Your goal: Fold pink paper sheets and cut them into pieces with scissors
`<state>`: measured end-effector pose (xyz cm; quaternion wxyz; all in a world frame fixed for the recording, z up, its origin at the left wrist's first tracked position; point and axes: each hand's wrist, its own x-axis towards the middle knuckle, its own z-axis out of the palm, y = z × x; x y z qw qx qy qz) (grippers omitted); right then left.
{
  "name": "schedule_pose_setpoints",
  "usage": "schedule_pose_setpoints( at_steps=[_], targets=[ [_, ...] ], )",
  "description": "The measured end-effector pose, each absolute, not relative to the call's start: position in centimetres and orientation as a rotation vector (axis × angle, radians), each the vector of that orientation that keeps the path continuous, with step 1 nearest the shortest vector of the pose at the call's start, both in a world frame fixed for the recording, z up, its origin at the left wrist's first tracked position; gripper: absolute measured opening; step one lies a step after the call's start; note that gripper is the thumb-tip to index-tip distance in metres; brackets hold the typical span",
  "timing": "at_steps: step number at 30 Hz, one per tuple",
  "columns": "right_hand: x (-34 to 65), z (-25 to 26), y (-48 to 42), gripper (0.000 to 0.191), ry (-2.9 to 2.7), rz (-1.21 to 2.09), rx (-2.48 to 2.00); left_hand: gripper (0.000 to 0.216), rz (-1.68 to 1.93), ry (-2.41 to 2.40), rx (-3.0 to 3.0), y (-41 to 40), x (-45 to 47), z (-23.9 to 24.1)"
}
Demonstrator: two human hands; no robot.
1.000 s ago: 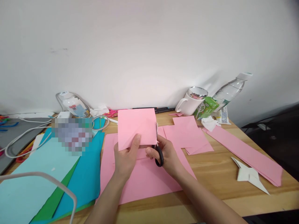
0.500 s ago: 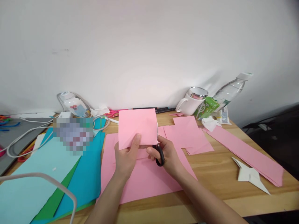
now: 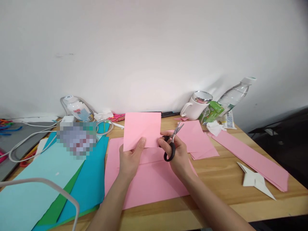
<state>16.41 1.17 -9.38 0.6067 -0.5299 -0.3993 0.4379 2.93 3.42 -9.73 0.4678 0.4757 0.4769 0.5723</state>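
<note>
My left hand [image 3: 132, 157] pinches the lower edge of a pink square of paper [image 3: 141, 126], thumb on the near face. The square is held up, facing me. In my right hand [image 3: 176, 150] is a pair of black-handled scissors [image 3: 172, 150], blades slightly parted and pointing up to the right, away from the paper. My right fingertips are at the square's right edge; whether they grip it I cannot tell. Below both hands lie larger pink sheets [image 3: 156, 183]. Smaller pink pieces [image 3: 207, 147] lie to the right.
Blue and green sheets [image 3: 93, 179] cover the left side, with white cables [image 3: 31, 141] over there. Along the wall stand a small bottle [image 3: 78, 109], a white mug [image 3: 196, 107], a green carton [image 3: 213, 111] and a tilted water bottle [image 3: 235, 94]. Pink strips [image 3: 252, 162] and a folded white paper star [image 3: 256, 180] lie right.
The scissors have come off the square's right edge and turned to point up and right. My right hand has shifted slightly right and up; the left still holds the paper.
</note>
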Motion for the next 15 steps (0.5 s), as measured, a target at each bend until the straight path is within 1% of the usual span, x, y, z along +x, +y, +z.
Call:
schedule_pose_setpoints(
  at_steps=[7,11,13,15],
  targets=[
    [16.5,-10.3,1.5,0.02,-0.988,0.887,-1.245,0.033,1.439,1.109,1.095,4.2,2.4,-9.7],
    [17.5,-10.3,2.0,0.018,-1.1,0.639,-1.348,0.03,1.356,1.149,1.178,4.4,2.5,-9.5],
    [18.8,-10.0,2.3,0.021,-1.156,0.495,-1.442,0.034,1.303,1.196,1.243,4.5,2.5,-9.9],
    [20.6,-9.4,2.3,0.026,-1.181,0.41,-1.606,0.047,1.23,1.235,1.34,4.8,2.4,-10.6]
  ],
)
